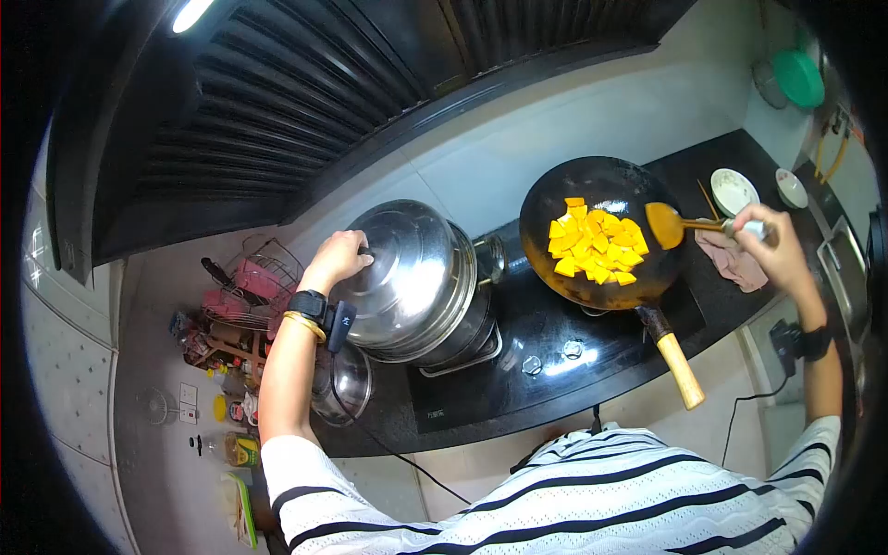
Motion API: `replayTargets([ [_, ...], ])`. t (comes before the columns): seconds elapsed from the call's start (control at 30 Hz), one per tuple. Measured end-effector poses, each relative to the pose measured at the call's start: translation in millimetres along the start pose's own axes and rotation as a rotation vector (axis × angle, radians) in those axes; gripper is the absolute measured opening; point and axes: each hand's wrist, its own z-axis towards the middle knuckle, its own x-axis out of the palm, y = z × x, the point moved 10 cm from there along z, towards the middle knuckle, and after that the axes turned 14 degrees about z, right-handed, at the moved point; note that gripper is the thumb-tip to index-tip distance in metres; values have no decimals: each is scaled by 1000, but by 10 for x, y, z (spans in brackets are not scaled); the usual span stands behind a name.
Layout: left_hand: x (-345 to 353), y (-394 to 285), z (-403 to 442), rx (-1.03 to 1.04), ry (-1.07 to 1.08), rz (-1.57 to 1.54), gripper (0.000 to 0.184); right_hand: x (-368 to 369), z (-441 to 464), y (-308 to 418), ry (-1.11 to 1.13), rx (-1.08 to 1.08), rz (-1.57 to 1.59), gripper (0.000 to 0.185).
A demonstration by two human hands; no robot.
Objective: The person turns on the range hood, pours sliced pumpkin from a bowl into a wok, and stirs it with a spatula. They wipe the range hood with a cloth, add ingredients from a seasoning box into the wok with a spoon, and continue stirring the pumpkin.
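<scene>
My left hand (340, 258) is closed on the knob of a shiny metal lid (398, 277), which lies over a large steel pot on the left burner. My right hand (770, 242) grips the handle of a spatula (664, 227), its broad blade over the right side of a black wok (592, 180). Orange-yellow chunks (597, 245) lie in the middle of the wok. The wok's wooden handle (680, 370) points toward my body.
White bowls (733, 191) and a pink cloth (733, 259) are at the right, near a sink (846, 268). A metal bowl (356, 384), bottles (242, 450) and a wire rack (268, 268) stand left. A dark range hood (305, 120) hangs above.
</scene>
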Motion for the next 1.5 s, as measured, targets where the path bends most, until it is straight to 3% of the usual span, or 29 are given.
replayTargets([
  [0.03,13,-5,6,2,4,0,29,-173,54,9,-38,-92,-23,6],
  [0.2,126,74,50,-27,-4,-60,26,-523,326,-675,-182,246,136,11],
  [0.33,136,75,29,-62,-25,-78,38,19,345,-1353,-217,309,629,14],
  [0.4,-129,-8,-192,-131,-144,-79,49,379,400,-1412,-139,287,596,13],
  [0.43,-316,-74,-372,-141,-250,-56,54,527,398,-1391,-93,234,568,12],
  [0.5,-527,-33,-767,-210,-486,-124,55,762,280,-894,39,-142,406,8],
  [0.57,-540,31,-1277,-340,-648,-274,52,910,7,-322,195,-391,-15,7],
  [0.63,-305,10,-1886,-457,-781,-316,47,886,-132,-140,301,-355,-128,7],
  [0.7,160,-164,-2478,-604,-781,-373,43,625,-175,126,278,-387,-92,6],
  [0.73,513,-283,-2790,-693,-751,-303,42,440,-126,88,253,-226,25,6],
  [0.77,935,-425,-3067,-803,-667,-441,43,254,-75,-25,225,-62,142,6],
  [0.8,1406,-610,-3355,-808,-608,-362,44,44,5,-2,193,-99,88,8],
  [0.83,1904,-856,-3667,-880,-527,-474,46,-142,107,39,161,-135,34,13],
  [0.87,2411,-1117,-3959,-878,-446,-534,48,-269,185,-48,144,52,48,20],
  [0.9,3075,-1365,-4327,-1017,-225,-600,49,-389,224,-135,125,236,62,28],
  [0.97,3731,-1985,-4879,-1088,-104,-586,44,-513,366,-231,127,308,49,42],
  [1.03,3925,-2582,-5239,-1175,71,-660,39,-465,454,-519,135,399,121,41],
  [1.17,4347,-3426,-5860,-1231,34,-603,35,207,411,-1399,109,400,577,41],
  [1.23,3925,-3747,-5833,-1129,250,-698,53,468,372,-1566,20,353,728,33],
  [1.3,3956,-3937,-6015,-1155,228,-728,57,534,418,-1560,-42,300,784,34],
  [1.37,4081,-4053,-6292,-1288,358,-714,58,414,489,-1394,-57,257,732,33],
  [1.5,4281,-4289,-6688,-1402,355,-767,59,-80,649,-989,4,159,459,31],
])
